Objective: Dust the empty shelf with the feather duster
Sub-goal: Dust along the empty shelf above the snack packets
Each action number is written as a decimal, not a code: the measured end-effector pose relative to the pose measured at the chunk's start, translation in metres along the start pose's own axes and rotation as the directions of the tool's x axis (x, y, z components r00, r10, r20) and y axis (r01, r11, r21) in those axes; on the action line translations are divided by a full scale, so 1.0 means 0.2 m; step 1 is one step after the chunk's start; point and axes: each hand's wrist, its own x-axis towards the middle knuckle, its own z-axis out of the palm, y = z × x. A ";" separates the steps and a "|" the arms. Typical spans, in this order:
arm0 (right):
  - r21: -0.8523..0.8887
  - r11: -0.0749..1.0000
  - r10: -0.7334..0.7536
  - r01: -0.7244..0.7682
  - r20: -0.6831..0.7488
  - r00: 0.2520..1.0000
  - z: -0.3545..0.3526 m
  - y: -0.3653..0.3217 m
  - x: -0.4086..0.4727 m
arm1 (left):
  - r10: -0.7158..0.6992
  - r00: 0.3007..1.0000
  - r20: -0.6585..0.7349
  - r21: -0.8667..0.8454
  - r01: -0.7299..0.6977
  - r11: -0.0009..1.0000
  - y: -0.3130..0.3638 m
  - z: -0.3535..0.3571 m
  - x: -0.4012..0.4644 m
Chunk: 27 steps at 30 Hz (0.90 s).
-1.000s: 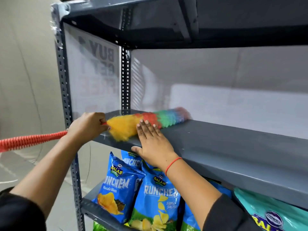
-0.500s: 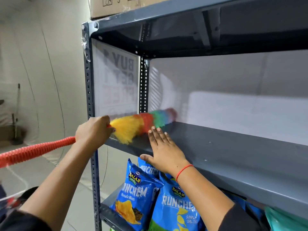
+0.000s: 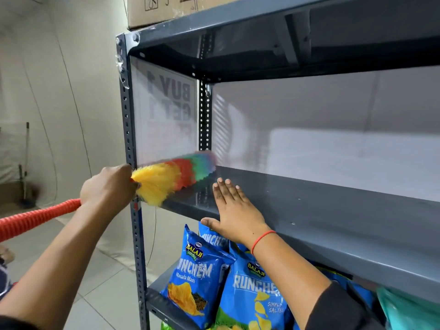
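Her left hand (image 3: 109, 186) grips the feather duster (image 3: 171, 179) at the shelf (image 3: 333, 210)'s left end; right hand (image 3: 235, 210) rests flat, fingers spread. Better sweep lightly rightward, reaching the back edge.

We are reaching forward with both arms: our left hand (image 3: 108, 186) is curling its fingers (image 3: 119, 171) into a closed fist, while our right hand (image 3: 234, 214) is lying flat, palm down, fingers stretched together.
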 end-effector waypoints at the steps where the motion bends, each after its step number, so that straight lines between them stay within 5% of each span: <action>1: 0.004 1.000 -0.001 0.001 0.000 1.000 0.00 0.00 0.00 | -0.008 1.000 0.023 -0.029 0.008 1.000 -0.02 -0.01 0.00; 6: 0.005 1.000 -0.004 0.004 0.000 1.000 -0.01 -0.01 -0.01 | -0.106 0.962 0.251 -0.086 0.132 0.988 -0.10 0.00 -0.01; 10: -0.005 1.000 0.005 -0.005 0.014 1.000 -0.01 -0.01 -0.01 | -0.172 0.978 0.117 0.029 0.170 0.985 -0.06 -0.01 -0.01; 13: -0.016 1.000 0.003 -0.003 0.004 1.000 -0.01 -0.01 -0.01 | -0.137 0.989 0.048 -0.043 0.139 0.989 -0.03 -0.02 -0.01; 17: -0.024 1.000 0.000 0.000 -0.004 1.000 -0.01 -0.01 -0.01 | -0.063 0.991 0.120 -0.177 0.084 0.981 -0.05 -0.03 0.01; 21: -0.026 1.000 0.002 -0.002 -0.013 1.000 -0.01 -0.01 -0.01 | -0.085 0.970 0.227 -0.093 0.108 0.990 -0.10 0.01 0.03; 27: -0.050 0.998 0.037 -0.041 -0.080 0.996 -0.01 -0.01 -0.03 | -0.149 0.981 0.123 -0.130 0.165 0.978 -0.07 0.04 0.03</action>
